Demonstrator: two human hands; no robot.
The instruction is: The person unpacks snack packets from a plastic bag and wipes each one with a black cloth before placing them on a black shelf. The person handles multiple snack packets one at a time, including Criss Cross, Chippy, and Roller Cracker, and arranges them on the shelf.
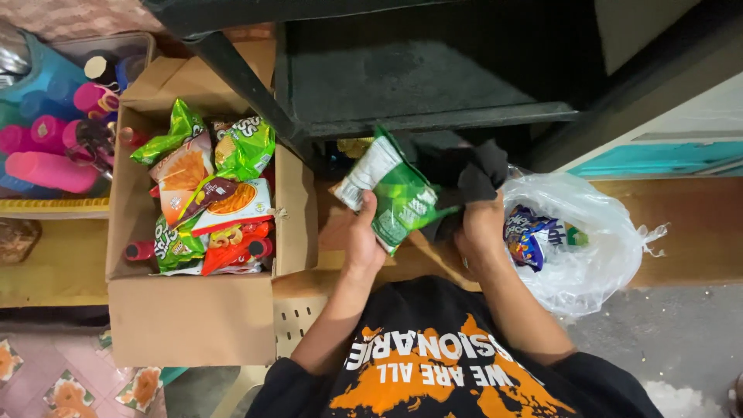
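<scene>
Under dark shelving, left hand (364, 236) grips a green snack bag (398, 193); black cloth (464, 182) hides right-hand (481, 224) fingers.

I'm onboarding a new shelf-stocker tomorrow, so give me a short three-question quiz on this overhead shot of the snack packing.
1. True or false: the left hand holds a green snack packet.
2. Which does the right hand grip? A) a pink bottle B) a black cloth C) a cardboard flap
3. Fill in: the blue snack packets lie inside a clear ____ bag, to the right of the hands.

Key:
1. True; the cardboard box of mixed snack packets sits to its left.
2. B
3. plastic
</scene>
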